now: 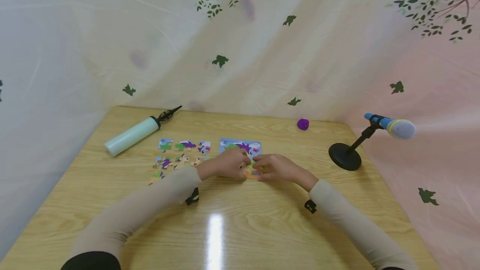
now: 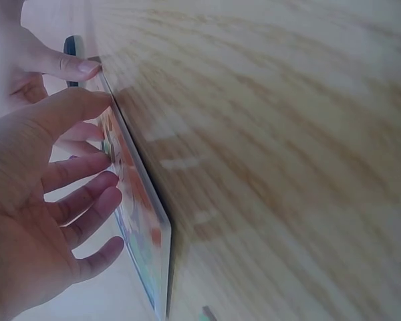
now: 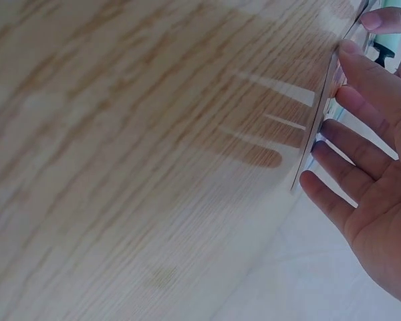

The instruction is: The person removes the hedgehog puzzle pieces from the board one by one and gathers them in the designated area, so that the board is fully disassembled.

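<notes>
A flat jigsaw puzzle board [image 1: 240, 141] with a purple and blue cartoon picture lies on the wooden table. My left hand [image 1: 233, 163] covers its lower left part, thumb at the near edge and fingertips on the picture. From the right, my right hand [image 1: 278, 167] touches the lower right part with its thumb and fingers spread. The left wrist view shows the fingers loosely bent over the board's face [image 2: 137, 200]. In the right wrist view the fingers [image 3: 351, 164] rest along the board's side. No loose piece shows in either hand.
Several loose puzzle pieces [image 1: 187, 146] lie in rows left of the board, partly behind my left forearm. A pale green hand pump [image 1: 133, 136] lies at the back left. A purple lump [image 1: 303, 124] sits at the back. A blue microphone [image 1: 401, 129] stands on a black stand [image 1: 345, 157] at right.
</notes>
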`<state>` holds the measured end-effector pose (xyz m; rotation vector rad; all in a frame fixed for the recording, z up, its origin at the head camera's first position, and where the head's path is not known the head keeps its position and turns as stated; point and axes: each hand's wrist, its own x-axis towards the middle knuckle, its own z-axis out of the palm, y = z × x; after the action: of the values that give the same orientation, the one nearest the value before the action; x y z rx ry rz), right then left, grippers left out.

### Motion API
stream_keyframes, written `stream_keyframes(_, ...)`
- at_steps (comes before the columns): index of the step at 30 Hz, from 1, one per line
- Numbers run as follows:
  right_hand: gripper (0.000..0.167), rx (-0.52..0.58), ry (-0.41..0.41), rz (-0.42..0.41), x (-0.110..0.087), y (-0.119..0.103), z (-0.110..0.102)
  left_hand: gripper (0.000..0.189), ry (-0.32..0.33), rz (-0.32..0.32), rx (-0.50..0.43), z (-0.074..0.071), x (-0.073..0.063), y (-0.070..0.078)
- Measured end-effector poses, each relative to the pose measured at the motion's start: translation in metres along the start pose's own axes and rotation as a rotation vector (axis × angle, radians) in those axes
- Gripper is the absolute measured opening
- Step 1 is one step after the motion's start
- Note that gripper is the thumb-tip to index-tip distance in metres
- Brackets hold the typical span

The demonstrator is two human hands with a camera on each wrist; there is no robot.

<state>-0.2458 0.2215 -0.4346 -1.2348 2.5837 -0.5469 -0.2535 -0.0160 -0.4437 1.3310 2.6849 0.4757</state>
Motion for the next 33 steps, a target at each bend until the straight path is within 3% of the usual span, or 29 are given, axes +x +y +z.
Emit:
stream_keyframes(5,0.036,-0.001,0.004,0.016,0.000,-0.001,-0.001,0.048,-0.018,-0.051,-0.028,0.002,0.000,0.002)
stream_keyframes(10,0.042,-0.019,0.007,0.049,-0.003,0.001,-0.001,0.048,-0.005,-0.062,-0.041,0.005,-0.001,0.002)
stream_keyframes(18,0.047,-0.038,0.005,0.069,-0.005,0.009,0.000,0.047,0.021,-0.057,-0.061,0.007,-0.001,0.003)
stream_keyframes(33,0.052,-0.037,-0.004,0.083,-0.003,0.007,-0.003,0.047,0.008,-0.056,-0.054,0.007,0.001,0.002)
